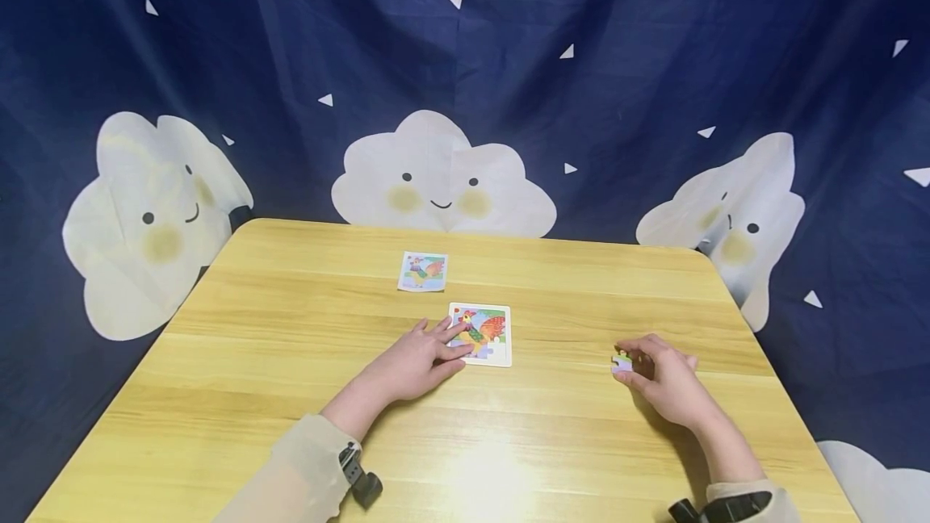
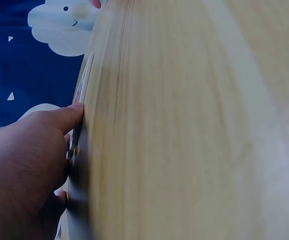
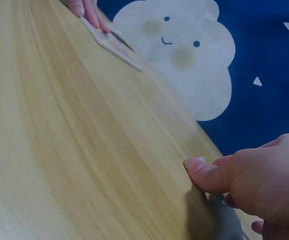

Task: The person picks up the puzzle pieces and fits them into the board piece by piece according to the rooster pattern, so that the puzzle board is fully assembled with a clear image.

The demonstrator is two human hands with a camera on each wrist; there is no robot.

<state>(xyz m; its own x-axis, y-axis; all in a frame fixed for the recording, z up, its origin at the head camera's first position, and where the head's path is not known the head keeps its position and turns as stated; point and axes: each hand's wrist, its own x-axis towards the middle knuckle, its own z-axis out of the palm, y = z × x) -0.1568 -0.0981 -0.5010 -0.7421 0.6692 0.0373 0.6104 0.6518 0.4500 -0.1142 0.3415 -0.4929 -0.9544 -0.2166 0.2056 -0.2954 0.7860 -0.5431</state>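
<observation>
A square jigsaw puzzle in a white tray shows a rooster; a gap is visible at its lower right. My left hand rests on the puzzle's left side with fingers spread, and in the left wrist view its thumb touches the near edge. Off to the right, my right hand pinches a green and lilac jigsaw piece between thumb and fingers, close over the table. The right wrist view shows the thumb from behind, and the hand hides most of the piece.
A small rooster picture card lies on the wooden table, behind and left of the puzzle. Beyond the table's far edge hangs a dark blue curtain with smiling clouds.
</observation>
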